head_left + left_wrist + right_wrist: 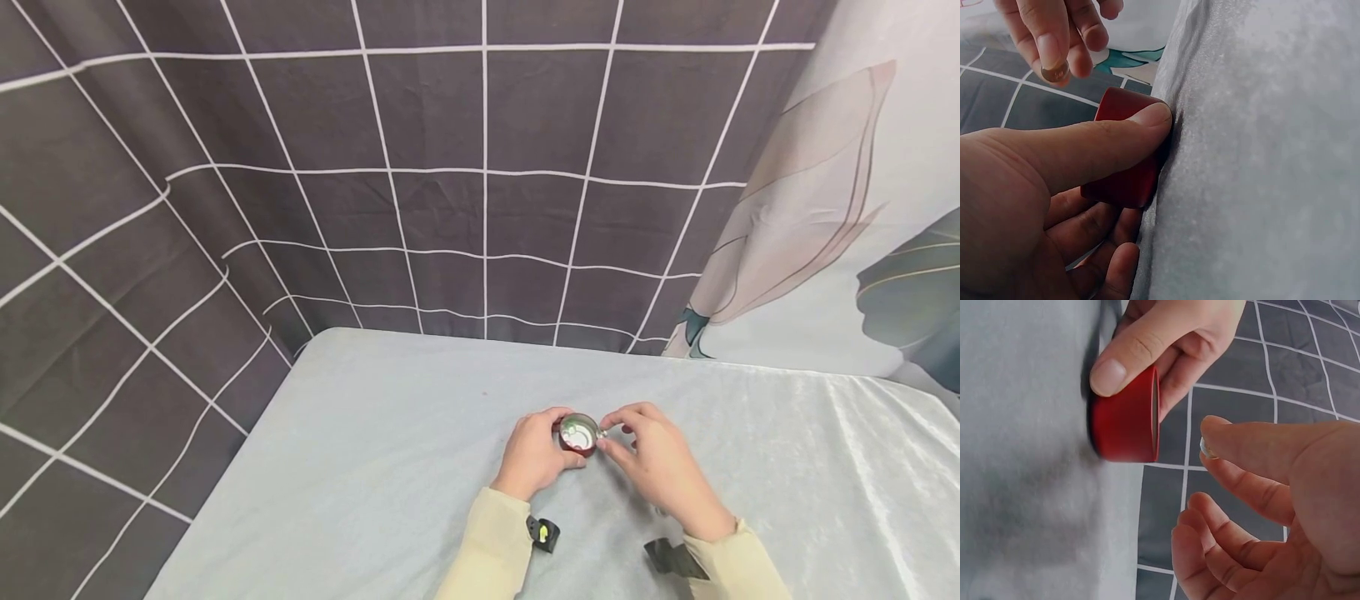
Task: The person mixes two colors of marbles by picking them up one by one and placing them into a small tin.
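Observation:
A small round red tin (pixel 577 452) stands on the cloth, its open top facing up and its silvery inside showing in the head view. My left hand (pixel 534 450) grips its side, with the thumb along the red wall (pixel 1127 428) and the fingers behind. Right of the rim, my right hand (pixel 654 454) pinches a small coin (pixel 1055 72) between thumb and forefinger. The same coin (pixel 1205 449) appears almost edge-on in the right wrist view, apart from the tin's mouth. The other right fingers curl loosely.
A pale grey velvety cloth (pixel 360 467) covers the table. Behind and to the left hangs a dark curtain (pixel 435 208) with white grid lines. At the right is a white curtain (pixel 795 317) with a leaf print.

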